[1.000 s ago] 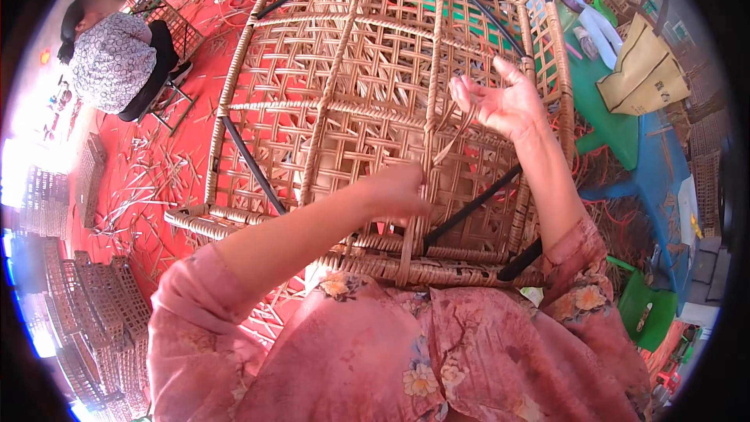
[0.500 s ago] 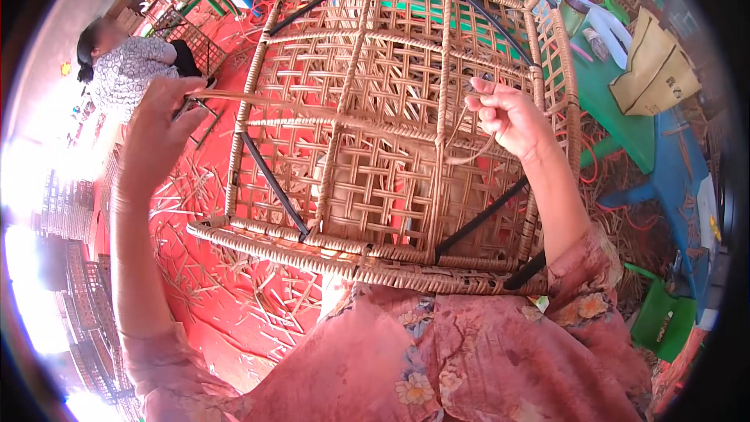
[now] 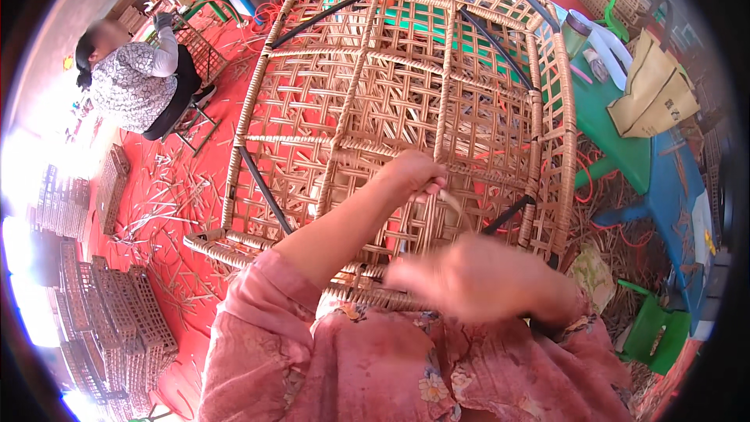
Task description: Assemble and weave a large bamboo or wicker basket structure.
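Observation:
A large woven rattan panel (image 3: 391,113) with a wrapped frame and black bars leans in front of me, its near edge by my lap. My left hand (image 3: 414,175) is closed in a pinch over the panel's lower middle. From its fingertips a pale rattan strip (image 3: 451,202) curves down toward my right hand (image 3: 480,277). That hand is smeared by motion just above the panel's near edge, and its fingers cannot be made out. Whether it touches the strip is hidden by the blur.
At the upper left a person (image 3: 133,70) sits beside another woven frame. Stacked woven baskets (image 3: 117,328) stand at lower left. Rattan scraps litter the red floor (image 3: 183,242). On the right are a green table (image 3: 625,152), a tan bag (image 3: 656,86) and a green dustpan (image 3: 660,336).
My left hand has swung from the far left in to the panel's middle. My right hand has dropped toward the near edge. The strip no longer stretches across the panel.

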Demonstrator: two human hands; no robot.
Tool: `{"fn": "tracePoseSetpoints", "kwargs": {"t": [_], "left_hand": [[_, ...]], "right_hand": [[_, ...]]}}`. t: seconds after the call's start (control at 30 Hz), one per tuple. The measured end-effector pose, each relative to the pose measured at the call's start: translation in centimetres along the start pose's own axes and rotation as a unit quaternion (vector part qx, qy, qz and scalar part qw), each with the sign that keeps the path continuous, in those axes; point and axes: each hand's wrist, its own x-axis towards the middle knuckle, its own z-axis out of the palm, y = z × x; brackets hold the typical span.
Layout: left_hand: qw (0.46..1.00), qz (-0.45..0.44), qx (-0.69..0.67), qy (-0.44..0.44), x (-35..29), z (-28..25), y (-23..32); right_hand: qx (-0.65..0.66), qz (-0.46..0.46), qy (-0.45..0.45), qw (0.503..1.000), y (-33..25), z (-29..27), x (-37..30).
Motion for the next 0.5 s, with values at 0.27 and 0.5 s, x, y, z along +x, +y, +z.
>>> {"fn": "tracePoseSetpoints", "kwargs": {"t": [0.27,0.5], "left_hand": [[0.991,0.036,0.131,0.013,1.3,-4.2,-2.0],[0.957,0.127,0.254,0.055,0.6,-3.1,-0.8]], "right_hand": [[0.348,0.169,0.270,0.882,4.3,-4.5,0.2],[0.062,0.380,0.239,0.891,15.6,2.3,2.6]]}}
